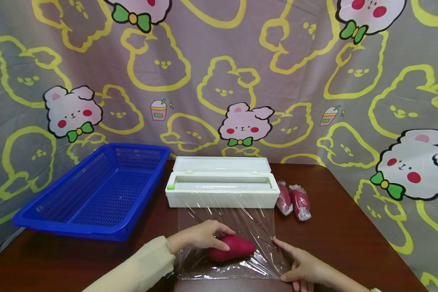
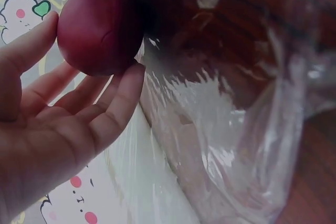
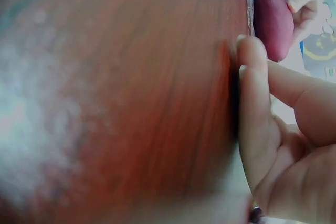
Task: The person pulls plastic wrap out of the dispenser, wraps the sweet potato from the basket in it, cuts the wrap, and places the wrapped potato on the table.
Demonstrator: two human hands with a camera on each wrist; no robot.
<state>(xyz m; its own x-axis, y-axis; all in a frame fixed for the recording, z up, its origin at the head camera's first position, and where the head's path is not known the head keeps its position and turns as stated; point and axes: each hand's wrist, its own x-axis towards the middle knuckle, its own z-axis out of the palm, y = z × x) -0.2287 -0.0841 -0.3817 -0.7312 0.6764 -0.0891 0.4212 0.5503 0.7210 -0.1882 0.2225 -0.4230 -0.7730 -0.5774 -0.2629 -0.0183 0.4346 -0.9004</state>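
Note:
My left hand (image 1: 207, 235) grips a reddish-purple sweet potato (image 1: 237, 248), thumb on the near side and fingers over its top. It lies on a sheet of clear cling film (image 1: 200, 267), with its tapered end pointing right. In the left wrist view the rounded end of the sweet potato (image 2: 100, 30) shows between thumb and fingers. My right hand (image 1: 304, 265) is at the film's right edge, index finger extended along it and thumb at the near corner. The film runs out of a white cling film dispenser (image 1: 222, 199) whose lid stands raised.
Two film-wrapped sweet potatoes (image 1: 300, 202) lie right of the dispenser. At the left stands a blue plastic basket (image 1: 131, 219). All rest on a dark brown table (image 1: 350, 227), with a patterned cloth (image 1: 295, 81) hanging behind it.

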